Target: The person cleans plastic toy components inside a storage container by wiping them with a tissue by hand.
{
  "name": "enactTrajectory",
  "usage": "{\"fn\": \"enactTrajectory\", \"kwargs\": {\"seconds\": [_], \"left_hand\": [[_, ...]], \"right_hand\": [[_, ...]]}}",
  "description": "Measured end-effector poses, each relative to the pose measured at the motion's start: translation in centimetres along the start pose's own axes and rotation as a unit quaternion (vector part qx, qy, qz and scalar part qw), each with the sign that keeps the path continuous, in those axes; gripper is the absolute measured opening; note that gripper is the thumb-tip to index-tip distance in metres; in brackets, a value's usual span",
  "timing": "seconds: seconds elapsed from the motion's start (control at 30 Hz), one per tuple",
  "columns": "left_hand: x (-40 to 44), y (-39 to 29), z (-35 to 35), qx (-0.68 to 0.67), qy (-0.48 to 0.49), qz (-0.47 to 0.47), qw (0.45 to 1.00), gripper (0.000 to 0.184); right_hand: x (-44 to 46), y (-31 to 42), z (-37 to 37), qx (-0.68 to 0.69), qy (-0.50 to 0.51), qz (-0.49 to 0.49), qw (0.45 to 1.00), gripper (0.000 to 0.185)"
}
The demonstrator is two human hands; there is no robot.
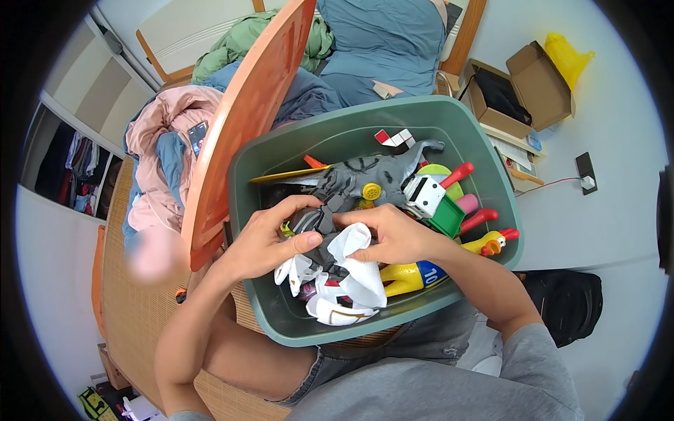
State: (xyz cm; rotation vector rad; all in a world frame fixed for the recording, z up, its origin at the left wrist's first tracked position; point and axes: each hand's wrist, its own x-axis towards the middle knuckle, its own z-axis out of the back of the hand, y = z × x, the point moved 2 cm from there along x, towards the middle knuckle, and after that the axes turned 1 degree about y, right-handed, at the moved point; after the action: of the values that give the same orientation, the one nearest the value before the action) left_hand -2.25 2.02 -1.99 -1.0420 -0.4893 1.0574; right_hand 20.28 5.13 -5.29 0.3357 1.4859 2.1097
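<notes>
A green bin (pixel 379 114) full of toys stands in front of me. Over its left part, my left hand (pixel 270 238) has its fingers curled round a dark grey toy (pixel 319 221). My right hand (pixel 386 235) pinches a white cloth-like piece (pixel 361 270) beside that toy. Behind both hands lies a larger grey toy animal (pixel 365 175). To the right are a white and green toy truck (pixel 432 200), red-ended toys and a yellow rubber chicken (pixel 404 279) with a blue shirt. Below the hands rests a white curved piece (pixel 340 312).
An orange lid (pixel 239 133) leans upright at the bin's left side. Beyond it are pink bedding (pixel 158 175) with a phone (pixel 197 137) and blue bedding (pixel 379 42). An open cardboard box (pixel 502 105) stands at the back right, a black bag (pixel 565 298) at the right.
</notes>
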Motion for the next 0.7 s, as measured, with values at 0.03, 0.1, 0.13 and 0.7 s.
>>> {"fn": "enactTrajectory", "kwargs": {"seconds": [0.03,0.1,0.13,0.7], "left_hand": [[-0.1,0.0,0.1,0.0,0.0,0.001,1.0,0.057],[-0.2,0.1,0.3,0.028,0.009,0.005,1.0,0.055],[-0.3,0.0,0.3,0.028,0.008,0.005,1.0,0.055],[-0.2,0.2,-0.2,0.033,0.012,0.013,0.999,0.054]], "right_hand": [[0.2,-0.7,-0.4,0.061,-0.018,0.009,0.998,0.056],[0.3,-1.4,-1.1,0.121,-0.035,0.017,0.992,0.059],[0.3,-1.5,-1.3,0.153,-0.046,0.012,0.987,0.063],[0.3,-0.8,-0.4,0.075,-0.007,0.008,0.997,0.053]]}}
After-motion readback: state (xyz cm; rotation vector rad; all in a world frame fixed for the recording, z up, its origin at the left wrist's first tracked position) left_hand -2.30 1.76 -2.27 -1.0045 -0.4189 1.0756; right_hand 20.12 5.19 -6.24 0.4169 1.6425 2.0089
